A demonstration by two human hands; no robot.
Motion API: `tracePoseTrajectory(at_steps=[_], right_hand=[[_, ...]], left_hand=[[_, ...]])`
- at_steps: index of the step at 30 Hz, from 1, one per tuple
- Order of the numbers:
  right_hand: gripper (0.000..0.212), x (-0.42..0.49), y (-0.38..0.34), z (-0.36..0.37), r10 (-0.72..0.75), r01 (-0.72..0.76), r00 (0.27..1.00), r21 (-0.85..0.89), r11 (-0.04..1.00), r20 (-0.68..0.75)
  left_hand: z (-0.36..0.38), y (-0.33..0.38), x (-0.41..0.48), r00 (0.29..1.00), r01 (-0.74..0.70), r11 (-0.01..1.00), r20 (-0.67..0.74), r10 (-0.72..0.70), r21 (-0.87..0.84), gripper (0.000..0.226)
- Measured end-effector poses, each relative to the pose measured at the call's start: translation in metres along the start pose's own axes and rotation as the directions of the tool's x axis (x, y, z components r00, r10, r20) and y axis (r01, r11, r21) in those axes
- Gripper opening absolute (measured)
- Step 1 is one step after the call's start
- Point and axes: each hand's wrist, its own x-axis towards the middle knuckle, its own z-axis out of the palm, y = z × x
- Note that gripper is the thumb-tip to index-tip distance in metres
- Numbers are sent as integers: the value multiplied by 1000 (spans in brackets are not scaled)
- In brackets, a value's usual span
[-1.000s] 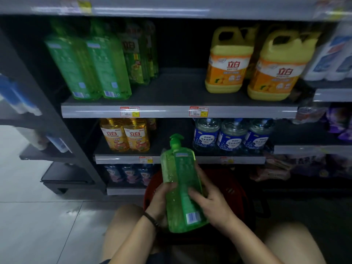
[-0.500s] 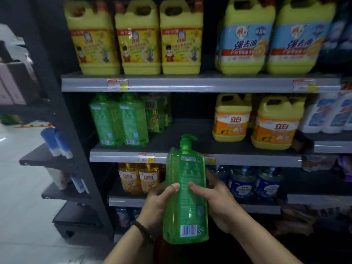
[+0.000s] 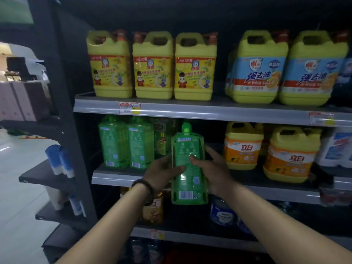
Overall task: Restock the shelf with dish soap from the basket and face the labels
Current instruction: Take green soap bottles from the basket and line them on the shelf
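My left hand [image 3: 162, 172] and right hand [image 3: 211, 168] hold the green soap bottle [image 3: 187, 168]. Its barcode side faces me, so it could sit on the shelf [image 3: 110, 178] backwards.

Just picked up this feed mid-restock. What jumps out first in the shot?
Dead centre, the left hand and right hand grip a green soap bottle in front of the middle shelf, its barcode side toward the camera. Two matching green bottles stand at that shelf's left end, with orange-labelled jugs to the right. Bright yellow jugs line the shelf above.
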Motion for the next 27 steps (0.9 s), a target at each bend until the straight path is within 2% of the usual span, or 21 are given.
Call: tracePoseTrajectory(at_steps=[5,8,13,14,17,19,21,24,27], right_hand=[[29,53,2,2,-40,44,998,-100,994,47],[36,79,5,2,-52,57,998,-139,989,43],[56,111,22,3,-91,104,992,-175,979,83],[59,116,26,4,-102,118,990,-184,976,95],[62,129,38,10,-130,161,981,-240,957,141],[58,137,43,15,-156,196,976,-302,933,154],[57,146,45,19,-178,224,971,-349,910,158],[56,155,49,26,-206,251,967,-413,876,152],[57,161,52,30,-209,253,967,-451,856,146]], left_hand=[[-18,1,48,996,-68,998,-64,67,-13,36],[-23,-7,73,995,-70,998,-75,69,-8,45],[-42,-38,123,980,-64,992,-180,84,111,115],[-47,-49,138,977,-56,987,-196,86,153,116],[-48,-51,138,957,-57,958,-258,133,282,85],[-39,-47,126,930,-75,933,-312,193,353,74],[-30,-55,121,911,-31,910,-363,197,414,78],[-17,-72,115,930,46,883,-344,133,466,96],[-16,-86,113,928,67,868,-351,127,491,98]])
